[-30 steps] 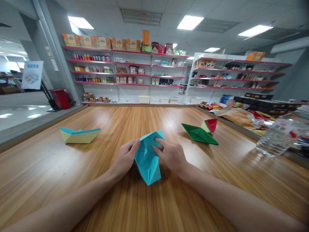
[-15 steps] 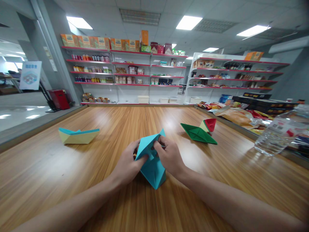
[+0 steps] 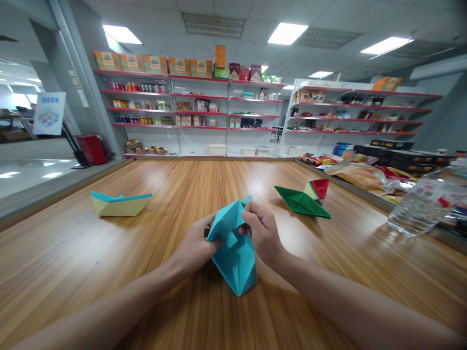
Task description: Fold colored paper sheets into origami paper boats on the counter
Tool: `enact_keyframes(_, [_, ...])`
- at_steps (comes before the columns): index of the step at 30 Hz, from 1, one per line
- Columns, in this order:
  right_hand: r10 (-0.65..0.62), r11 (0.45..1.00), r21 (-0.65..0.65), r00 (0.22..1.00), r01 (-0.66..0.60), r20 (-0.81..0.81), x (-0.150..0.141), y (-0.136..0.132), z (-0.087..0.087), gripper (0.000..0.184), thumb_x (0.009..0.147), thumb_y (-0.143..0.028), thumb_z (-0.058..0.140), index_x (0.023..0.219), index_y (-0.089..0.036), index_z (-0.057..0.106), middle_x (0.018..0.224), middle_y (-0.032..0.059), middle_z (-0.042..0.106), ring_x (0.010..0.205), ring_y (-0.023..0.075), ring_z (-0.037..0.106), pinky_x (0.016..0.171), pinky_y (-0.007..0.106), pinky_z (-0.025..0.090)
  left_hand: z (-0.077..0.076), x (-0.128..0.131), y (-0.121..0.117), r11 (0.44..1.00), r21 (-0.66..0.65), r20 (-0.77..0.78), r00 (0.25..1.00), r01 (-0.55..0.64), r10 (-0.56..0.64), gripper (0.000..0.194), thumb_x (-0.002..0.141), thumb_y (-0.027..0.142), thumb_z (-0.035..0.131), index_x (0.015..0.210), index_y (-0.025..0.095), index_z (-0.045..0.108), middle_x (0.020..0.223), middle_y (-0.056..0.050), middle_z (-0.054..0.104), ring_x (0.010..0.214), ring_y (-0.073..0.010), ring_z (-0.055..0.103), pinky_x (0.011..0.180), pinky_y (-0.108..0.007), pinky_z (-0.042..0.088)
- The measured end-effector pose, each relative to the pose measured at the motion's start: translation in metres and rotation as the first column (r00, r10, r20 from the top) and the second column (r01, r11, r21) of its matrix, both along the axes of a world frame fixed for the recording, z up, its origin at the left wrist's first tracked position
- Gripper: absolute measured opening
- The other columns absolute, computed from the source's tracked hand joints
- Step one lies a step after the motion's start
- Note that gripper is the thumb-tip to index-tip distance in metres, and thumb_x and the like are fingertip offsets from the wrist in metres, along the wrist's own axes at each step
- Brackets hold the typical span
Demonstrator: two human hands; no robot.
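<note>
A folded sheet of blue origami paper (image 3: 237,262) is held between both hands above the near middle of the table. My left hand (image 3: 197,243) is closed on its left side, the thumb over the inner folds and the other fingers behind. At the upper right edge, my right hand (image 3: 262,231) pinches the paper between thumb and fingers. The paper has several creased flaps, and its lower end tapers to a point facing me. My fingers hide part of the upper folds.
On the wooden table (image 3: 156,291), a yellow and blue paper boat (image 3: 120,206) sits left. A green paper boat (image 3: 302,201) and a red and cream folded paper piece (image 3: 318,188) lie right. A clear plastic bottle (image 3: 419,209) and snack packets (image 3: 361,177) line the right edge. Stocked shelves (image 3: 197,112) stand behind.
The top flap of the blue paper has been bent open wider by my right hand, which has moved slightly right. The paper's lower point has dropped slightly toward me.
</note>
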State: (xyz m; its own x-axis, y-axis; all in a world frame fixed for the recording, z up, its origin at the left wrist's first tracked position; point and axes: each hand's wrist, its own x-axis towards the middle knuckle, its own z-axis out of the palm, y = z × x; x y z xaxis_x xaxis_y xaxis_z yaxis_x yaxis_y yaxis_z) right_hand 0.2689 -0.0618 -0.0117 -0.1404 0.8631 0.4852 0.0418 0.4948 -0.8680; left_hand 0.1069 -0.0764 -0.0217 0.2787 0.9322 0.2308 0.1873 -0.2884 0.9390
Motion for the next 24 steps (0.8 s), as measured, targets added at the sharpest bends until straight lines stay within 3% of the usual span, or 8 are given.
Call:
enact_keyframes(4, [0.137,0.988,-0.064,0.99,-0.139,-0.035,-0.001,-0.001,0.0,0.018,0.08,-0.032,0.058,0.082,-0.019,0.045,0.067,-0.0025,0.056,0.057,0.0105,0.053,0.051,0.022,0.04,0.001,-0.001,0.001,0.998,-0.053,0.041,0.999,0.016,-0.014,0.035,0.065,0.016,0.061,0.099,0.015,0.06,0.086,-0.004,0.065,0.08,-0.0211,0.059,0.071,-0.032,0.047])
enact_keyframes(8, [0.171,0.971,-0.18,0.984,-0.159,0.049,-0.002,0.002,-0.003,0.036,0.072,-0.025,0.067,0.101,-0.018,0.048,0.085,0.0042,0.066,0.076,0.0174,0.063,0.065,0.029,0.049,0.001,-0.004,0.003,0.992,-0.108,0.066,0.996,0.062,-0.055,0.037,0.065,0.016,0.06,0.101,0.014,0.063,0.086,-0.004,0.066,0.078,-0.0204,0.059,0.068,-0.03,0.046])
enact_keyframes(13, [0.218,0.968,-0.168,0.959,-0.188,0.18,-0.003,0.007,-0.005,0.016,0.079,-0.029,0.061,0.085,-0.015,0.062,0.086,0.0067,0.068,0.079,0.0187,0.064,0.071,0.032,0.05,0.001,-0.007,0.005,0.999,-0.013,0.037,0.998,0.053,-0.053,0.035,0.068,0.017,0.059,0.102,0.015,0.065,0.094,-0.005,0.067,0.086,-0.0226,0.06,0.076,-0.033,0.047])
enact_keyframes(17, [0.26,0.953,-0.187,0.959,-0.237,0.109,-0.006,0.005,-0.006,0.023,0.084,-0.037,0.054,0.079,-0.015,0.061,0.072,0.0034,0.064,0.067,0.0153,0.06,0.06,0.027,0.048,0.001,-0.008,0.004,0.996,-0.02,0.094,0.992,0.082,-0.08,0.037,0.075,0.027,0.062,0.11,0.015,0.062,0.105,-0.007,0.065,0.095,-0.0253,0.059,0.083,-0.036,0.046])
enact_keyframes(20, [0.286,0.926,-0.252,0.958,-0.281,-0.017,-0.009,0.003,-0.008,0.027,0.083,-0.041,0.056,0.074,-0.016,0.056,0.061,-0.0013,0.054,0.055,0.0109,0.051,0.051,0.023,0.041,0.0,-0.006,0.001,0.987,-0.063,0.24,0.962,0.15,-0.131,0.043,0.078,0.033,0.063,0.117,0.017,0.058,0.113,-0.009,0.062,0.103,-0.0261,0.057,0.089,-0.037,0.044])
enact_keyframes(24, [0.265,0.873,-0.375,0.949,-0.311,-0.17,-0.011,0.0,-0.009,0.034,0.081,-0.049,0.057,0.07,-0.017,0.051,0.056,-0.0044,0.046,0.048,0.0076,0.04,0.045,0.02,0.032,-0.003,-0.002,-0.004,0.909,-0.206,0.532,0.821,0.361,-0.206,0.051,0.079,0.042,0.061,0.122,0.017,0.051,0.113,-0.013,0.062,0.103,-0.0291,0.058,0.086,-0.04,0.046])
